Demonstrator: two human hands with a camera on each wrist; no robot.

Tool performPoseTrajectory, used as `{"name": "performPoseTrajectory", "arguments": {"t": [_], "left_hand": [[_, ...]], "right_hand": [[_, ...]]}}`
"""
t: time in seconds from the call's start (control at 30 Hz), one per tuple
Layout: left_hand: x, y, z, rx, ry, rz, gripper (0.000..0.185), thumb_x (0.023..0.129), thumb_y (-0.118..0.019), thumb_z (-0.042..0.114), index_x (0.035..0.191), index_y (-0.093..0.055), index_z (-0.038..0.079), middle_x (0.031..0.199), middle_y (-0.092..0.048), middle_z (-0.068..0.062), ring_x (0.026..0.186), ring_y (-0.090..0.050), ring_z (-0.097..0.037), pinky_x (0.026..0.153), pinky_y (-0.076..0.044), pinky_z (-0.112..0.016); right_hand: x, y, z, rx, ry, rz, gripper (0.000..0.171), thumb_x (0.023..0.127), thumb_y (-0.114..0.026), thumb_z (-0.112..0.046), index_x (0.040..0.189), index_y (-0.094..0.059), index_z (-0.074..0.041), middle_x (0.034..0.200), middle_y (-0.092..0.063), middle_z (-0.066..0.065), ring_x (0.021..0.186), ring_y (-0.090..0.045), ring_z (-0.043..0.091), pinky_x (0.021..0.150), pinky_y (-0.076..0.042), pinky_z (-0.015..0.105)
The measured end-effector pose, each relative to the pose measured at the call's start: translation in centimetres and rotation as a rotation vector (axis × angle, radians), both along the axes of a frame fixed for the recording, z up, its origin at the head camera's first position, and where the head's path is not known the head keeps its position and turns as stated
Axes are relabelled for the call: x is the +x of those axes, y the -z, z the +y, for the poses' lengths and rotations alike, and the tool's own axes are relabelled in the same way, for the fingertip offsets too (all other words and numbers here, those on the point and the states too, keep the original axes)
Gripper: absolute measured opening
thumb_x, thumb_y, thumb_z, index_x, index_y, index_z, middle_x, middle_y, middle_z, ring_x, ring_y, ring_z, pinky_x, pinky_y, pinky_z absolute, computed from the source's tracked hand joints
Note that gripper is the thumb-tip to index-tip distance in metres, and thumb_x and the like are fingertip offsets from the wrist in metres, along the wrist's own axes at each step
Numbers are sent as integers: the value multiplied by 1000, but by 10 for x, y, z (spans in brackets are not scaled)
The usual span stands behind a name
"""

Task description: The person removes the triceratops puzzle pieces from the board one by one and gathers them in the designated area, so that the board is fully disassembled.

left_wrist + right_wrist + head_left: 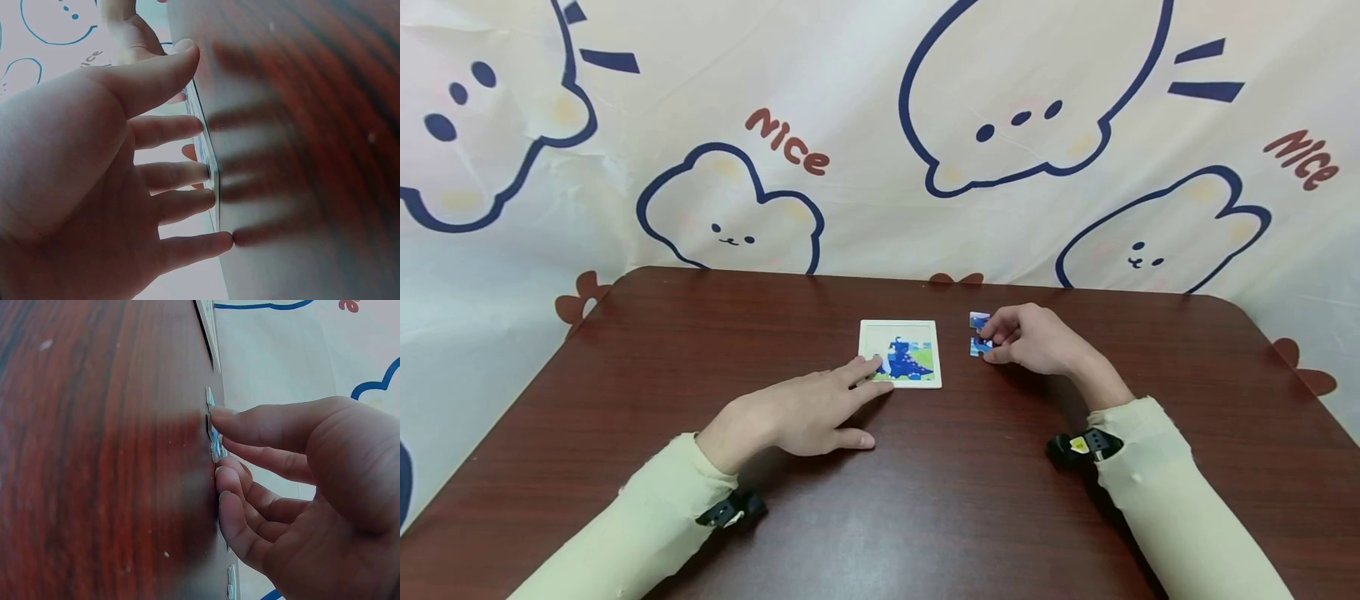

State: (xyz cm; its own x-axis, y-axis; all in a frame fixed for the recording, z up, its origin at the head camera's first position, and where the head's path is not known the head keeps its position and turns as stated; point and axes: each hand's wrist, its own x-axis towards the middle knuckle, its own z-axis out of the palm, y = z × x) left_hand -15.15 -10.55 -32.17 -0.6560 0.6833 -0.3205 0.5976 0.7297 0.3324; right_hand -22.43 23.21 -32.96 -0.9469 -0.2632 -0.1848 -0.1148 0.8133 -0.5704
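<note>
A white-framed puzzle tray (899, 328) with a partly built blue picture lies in the middle of the brown table (625, 375). My left hand (867, 388) lies flat, its straight fingers resting on the tray's near left corner; in the left wrist view the fingertips (201, 170) touch the tray's edge (214, 181). My right hand (989, 344) is to the right of the tray and pinches a small blue puzzle piece (977, 347) that lies on the table. In the right wrist view the thumb and fingers (232, 478) close on that piece (215, 435).
A second loose piece (978, 319) lies just beyond the pinched one, also seen as a piece (210, 397) in the right wrist view. Another piece (232, 582) shows under the right palm. A cartoon-bear cloth (880, 125) hangs behind the table.
</note>
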Motion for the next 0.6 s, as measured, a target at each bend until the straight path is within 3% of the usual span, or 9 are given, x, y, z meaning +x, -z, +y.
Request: {"name": "performPoseTrajectory", "arguments": {"t": [0.3, 0.6], "left_hand": [[1, -1, 5, 22, 39, 43, 74, 105, -65, 44, 167, -35, 17, 179, -17, -13, 165, -23, -34, 130, -32, -54], [0, -1, 14, 21, 66, 48, 72, 107, -62, 45, 168, -34, 18, 180, -15, -11, 167, -17, -34, 132, -27, -55]], "right_hand": [[1, 0, -1, -4, -11, 60, 24, 96, -79, -17, 118, -73, -11, 104, -65, 10, 95, -59, 26, 77, -49, 33], [3, -5, -22, -35, -43, 103, 31, 95, -81, -21, 124, -72, -11, 105, -67, 10, 91, -60, 26, 73, -52, 32]]}}
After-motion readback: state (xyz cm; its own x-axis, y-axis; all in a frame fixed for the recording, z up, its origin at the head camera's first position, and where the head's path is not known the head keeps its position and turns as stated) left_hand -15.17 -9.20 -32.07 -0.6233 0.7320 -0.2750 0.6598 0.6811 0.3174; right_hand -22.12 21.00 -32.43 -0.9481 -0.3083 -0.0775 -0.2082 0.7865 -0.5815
